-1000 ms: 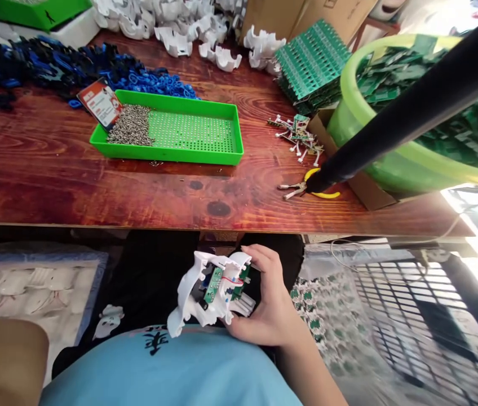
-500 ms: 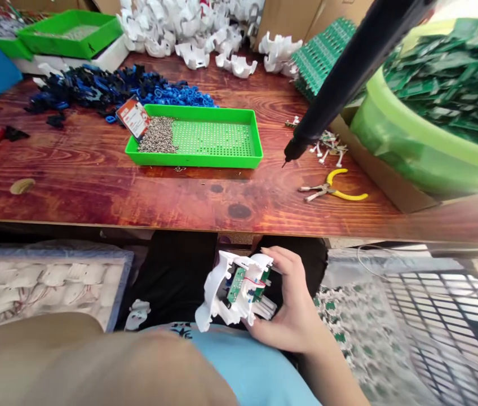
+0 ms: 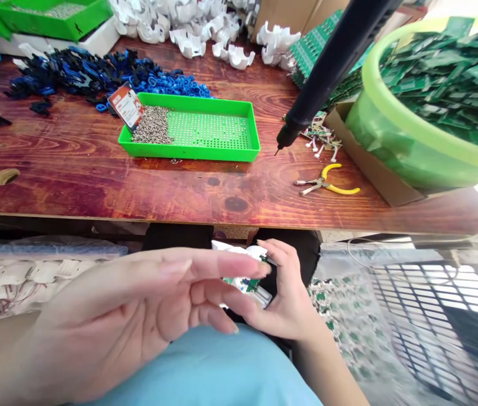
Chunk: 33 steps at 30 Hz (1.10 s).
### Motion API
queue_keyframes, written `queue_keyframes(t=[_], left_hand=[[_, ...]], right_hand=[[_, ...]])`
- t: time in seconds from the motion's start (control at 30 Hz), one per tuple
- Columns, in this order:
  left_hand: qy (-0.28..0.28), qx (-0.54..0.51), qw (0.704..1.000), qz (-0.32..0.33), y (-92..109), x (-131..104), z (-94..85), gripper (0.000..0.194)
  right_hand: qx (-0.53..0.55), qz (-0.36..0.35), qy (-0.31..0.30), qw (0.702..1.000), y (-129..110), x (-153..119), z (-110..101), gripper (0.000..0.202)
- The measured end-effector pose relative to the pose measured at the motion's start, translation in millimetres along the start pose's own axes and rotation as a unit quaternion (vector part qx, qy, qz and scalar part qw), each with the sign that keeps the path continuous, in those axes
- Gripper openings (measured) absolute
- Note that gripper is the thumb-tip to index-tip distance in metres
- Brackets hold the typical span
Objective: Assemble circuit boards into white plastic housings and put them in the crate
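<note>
Over my lap, my right hand (image 3: pixel 287 293) grips a white plastic housing (image 3: pixel 260 251) with green circuit boards inside it. My left hand (image 3: pixel 137 310) is up close to the camera, palm turned toward me, fingers stretched out to the right and holding nothing. It covers much of the housing, and whether its fingertips touch the housing I cannot tell. Above the table hangs a black electric screwdriver (image 3: pixel 323 73), its thin bit pointing down. Left of the bit stands a green tray (image 3: pixel 209 153) with a pile of small screws (image 3: pixel 152 125) at its left end.
Yellow-handled pliers (image 3: pixel 327 183) lie near the table's front edge. A green tub (image 3: pixel 416 152) of circuit boards stands right. Blue and black parts (image 3: pixel 107 76), white housings (image 3: pixel 188 42) and a card (image 3: pixel 125 106) are farther back. A black grid crate (image 3: pixel 433 316) sits low right.
My left hand has come up from the lower left and opened out in front of the housing. The right hand still holds the housing. The view has shifted slightly.
</note>
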<state>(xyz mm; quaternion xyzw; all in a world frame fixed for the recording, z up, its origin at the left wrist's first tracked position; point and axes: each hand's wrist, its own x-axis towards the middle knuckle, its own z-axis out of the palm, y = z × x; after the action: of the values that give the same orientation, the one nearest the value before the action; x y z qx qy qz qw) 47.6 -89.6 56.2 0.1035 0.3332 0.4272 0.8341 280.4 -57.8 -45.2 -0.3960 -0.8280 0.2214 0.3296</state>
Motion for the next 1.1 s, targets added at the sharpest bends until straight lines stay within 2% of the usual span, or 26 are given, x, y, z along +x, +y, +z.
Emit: queue_keyframes(t=[0.07, 0.13, 0.4, 0.6, 0.8, 0.9, 1.03, 1.1], left_hand=[[-0.066, -0.028, 0.997, -0.016, 7, 7, 1.6, 0.036], [-0.079, -0.038, 0.996, -0.017, 11, 10, 1.8, 0.038], [0.009, 0.041, 0.999, -0.015, 15, 13, 8.0, 0.033], [0.081, 0.048, 0.996, 0.004, 12, 21, 6.1, 0.029], [0.103, 0.056, 0.993, 0.014, 8, 25, 3.2, 0.026], [0.118, 0.069, 0.990, 0.019, 7, 26, 4.0, 0.019], [0.143, 0.157, 0.977, -0.007, 9, 31, 6.2, 0.002], [0.154, 0.211, 0.965, -0.015, 10, 35, 0.4, 0.012]], right_hand=[[-0.006, 0.002, 0.001, 1.000, 1, 0, 2, 0.084], [-0.013, -0.003, 0.000, 1.000, 3, 0, 4, 0.084], [-0.041, 0.012, -0.002, 0.999, 11, -4, 0, 0.087], [-0.041, 0.018, -0.006, 0.999, 14, -7, -3, 0.086], [-0.045, 0.010, -0.008, 0.999, 17, -8, -2, 0.084], [-0.059, 0.009, -0.012, 0.998, 18, -8, -3, 0.083], [-0.082, 0.025, -0.007, 0.996, 22, -16, -7, 0.082], [-0.076, 0.041, 0.013, 0.996, 25, -25, -7, 0.082]])
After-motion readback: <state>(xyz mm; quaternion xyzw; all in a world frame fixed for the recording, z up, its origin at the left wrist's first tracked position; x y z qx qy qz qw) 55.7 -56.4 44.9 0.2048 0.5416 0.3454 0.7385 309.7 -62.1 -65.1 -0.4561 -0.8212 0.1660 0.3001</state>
